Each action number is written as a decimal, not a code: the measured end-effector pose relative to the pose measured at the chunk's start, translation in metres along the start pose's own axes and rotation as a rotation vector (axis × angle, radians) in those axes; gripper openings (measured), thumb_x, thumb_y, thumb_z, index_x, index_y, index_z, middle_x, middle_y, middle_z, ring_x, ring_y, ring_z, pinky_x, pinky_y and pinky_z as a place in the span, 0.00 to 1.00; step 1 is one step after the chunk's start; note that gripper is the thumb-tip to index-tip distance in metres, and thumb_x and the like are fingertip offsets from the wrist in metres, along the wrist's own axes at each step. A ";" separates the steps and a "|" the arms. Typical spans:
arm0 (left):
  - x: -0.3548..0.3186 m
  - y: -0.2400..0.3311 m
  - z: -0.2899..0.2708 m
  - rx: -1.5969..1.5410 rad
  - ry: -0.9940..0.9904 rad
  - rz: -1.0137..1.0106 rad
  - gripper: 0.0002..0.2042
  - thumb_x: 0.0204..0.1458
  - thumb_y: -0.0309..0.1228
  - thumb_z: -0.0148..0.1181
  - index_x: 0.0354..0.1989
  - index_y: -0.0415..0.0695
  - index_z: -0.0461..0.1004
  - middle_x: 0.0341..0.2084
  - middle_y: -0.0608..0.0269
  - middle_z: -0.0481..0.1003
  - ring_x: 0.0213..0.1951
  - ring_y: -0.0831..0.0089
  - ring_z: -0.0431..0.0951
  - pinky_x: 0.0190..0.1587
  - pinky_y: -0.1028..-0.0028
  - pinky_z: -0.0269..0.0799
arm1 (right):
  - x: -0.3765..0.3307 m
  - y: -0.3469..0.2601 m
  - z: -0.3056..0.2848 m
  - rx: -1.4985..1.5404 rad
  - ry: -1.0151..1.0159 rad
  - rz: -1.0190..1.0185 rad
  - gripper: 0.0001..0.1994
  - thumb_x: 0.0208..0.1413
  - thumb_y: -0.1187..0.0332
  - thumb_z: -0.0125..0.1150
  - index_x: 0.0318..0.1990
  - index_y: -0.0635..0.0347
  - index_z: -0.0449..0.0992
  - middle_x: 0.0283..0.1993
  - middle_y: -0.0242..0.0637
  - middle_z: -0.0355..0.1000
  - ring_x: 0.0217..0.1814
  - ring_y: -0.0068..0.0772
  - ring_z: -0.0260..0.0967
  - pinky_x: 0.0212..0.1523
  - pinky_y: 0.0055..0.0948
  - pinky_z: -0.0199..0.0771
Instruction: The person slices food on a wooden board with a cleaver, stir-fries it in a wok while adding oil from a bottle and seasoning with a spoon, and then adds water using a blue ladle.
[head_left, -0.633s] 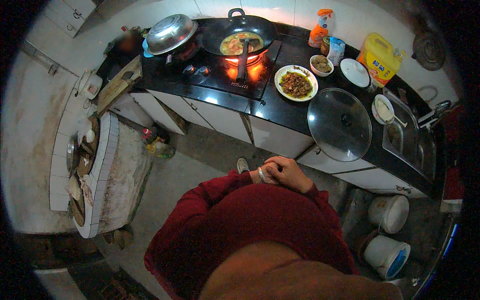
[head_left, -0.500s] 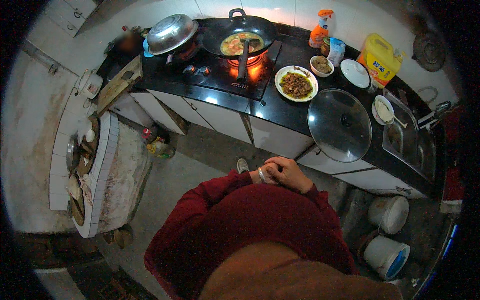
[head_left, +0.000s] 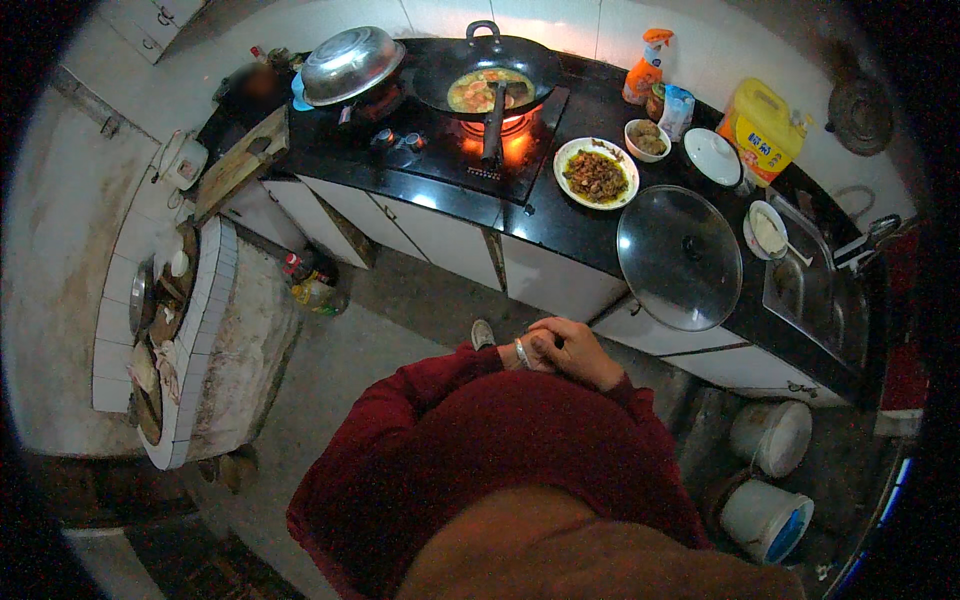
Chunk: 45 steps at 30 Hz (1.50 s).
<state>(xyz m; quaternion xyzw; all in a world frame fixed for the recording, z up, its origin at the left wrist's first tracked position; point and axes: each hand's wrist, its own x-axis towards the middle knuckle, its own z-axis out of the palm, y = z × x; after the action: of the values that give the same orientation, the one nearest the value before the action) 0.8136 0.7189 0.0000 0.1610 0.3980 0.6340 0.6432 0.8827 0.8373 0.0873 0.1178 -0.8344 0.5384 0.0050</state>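
My hands are folded together in front of my dark red sweater, away from the counter. My right hand (head_left: 580, 352) lies wrapped over my left hand (head_left: 540, 347), whose fingers are mostly hidden beneath it. A silver bracelet (head_left: 521, 353) circles my left wrist. Ahead, a black wok (head_left: 545, 72) sits over a glowing orange burner, with a brothy dish of orange and pale pieces (head_left: 470, 92) inside. A dark-handled utensil (head_left: 494, 125) rests in the wok, its handle pointing toward me. Nearest my hands on the counter is a glass lid (head_left: 665, 260).
A plate of browned food (head_left: 595, 175), a small bowl (head_left: 647, 141), a white lid (head_left: 712, 157) and a yellow jug (head_left: 765, 130) stand right of the stove. Farther right is a sink (head_left: 810, 290). A metal basin (head_left: 352, 65) sits left; buckets (head_left: 765, 515) stand on the floor at right.
The whole view has shifted slightly as my head moved. My hands stay folded together, and nothing on the counter has visibly been moved.
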 end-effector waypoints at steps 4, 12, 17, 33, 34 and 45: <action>-0.003 0.001 0.000 0.001 -0.003 -0.001 0.13 0.52 0.30 0.45 0.46 0.42 0.64 0.41 0.60 0.69 0.46 0.67 0.68 0.49 0.67 0.65 | 0.000 -0.002 0.002 -0.009 0.011 0.021 0.15 0.51 0.58 0.54 0.37 0.60 0.73 0.36 0.43 0.72 0.38 0.42 0.70 0.38 0.33 0.69; -0.005 -0.001 0.001 -0.001 -0.007 0.007 0.13 0.52 0.30 0.45 0.46 0.42 0.64 0.41 0.60 0.69 0.46 0.67 0.68 0.49 0.67 0.65 | 0.001 -0.008 0.005 -0.012 -0.013 0.025 0.15 0.53 0.58 0.51 0.37 0.60 0.73 0.35 0.43 0.72 0.37 0.42 0.70 0.38 0.34 0.69; -0.007 -0.003 0.002 -0.003 -0.004 0.019 0.13 0.52 0.30 0.45 0.46 0.42 0.65 0.41 0.60 0.69 0.46 0.67 0.68 0.49 0.67 0.65 | 0.001 0.000 0.009 0.002 -0.029 -0.017 0.18 0.59 0.57 0.41 0.39 0.62 0.72 0.36 0.44 0.71 0.37 0.38 0.69 0.38 0.31 0.68; -0.005 -0.004 0.001 -0.022 0.011 0.040 0.13 0.52 0.30 0.45 0.45 0.42 0.65 0.41 0.60 0.69 0.46 0.67 0.68 0.49 0.66 0.64 | 0.003 -0.006 0.009 0.084 -0.042 0.040 0.18 0.59 0.57 0.41 0.37 0.61 0.73 0.36 0.45 0.71 0.38 0.42 0.70 0.40 0.33 0.69; -0.005 -0.005 0.003 -0.025 0.010 0.039 0.13 0.52 0.30 0.45 0.45 0.42 0.65 0.41 0.60 0.69 0.46 0.67 0.68 0.49 0.66 0.64 | 0.003 -0.006 0.008 0.089 -0.038 0.051 0.18 0.59 0.57 0.41 0.37 0.62 0.73 0.36 0.45 0.72 0.38 0.41 0.70 0.40 0.33 0.69; -0.005 -0.007 -0.014 -0.028 0.009 -0.040 0.12 0.52 0.30 0.45 0.44 0.41 0.65 0.40 0.60 0.69 0.46 0.67 0.68 0.49 0.66 0.64 | -0.007 0.000 0.008 0.138 0.014 0.106 0.15 0.59 0.62 0.41 0.38 0.62 0.72 0.38 0.42 0.72 0.38 0.37 0.70 0.40 0.30 0.68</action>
<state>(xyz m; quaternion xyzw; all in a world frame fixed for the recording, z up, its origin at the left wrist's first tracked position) 0.8089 0.7087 -0.0127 0.1412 0.3951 0.6270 0.6564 0.8905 0.8314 0.0825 0.0699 -0.8004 0.5949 -0.0259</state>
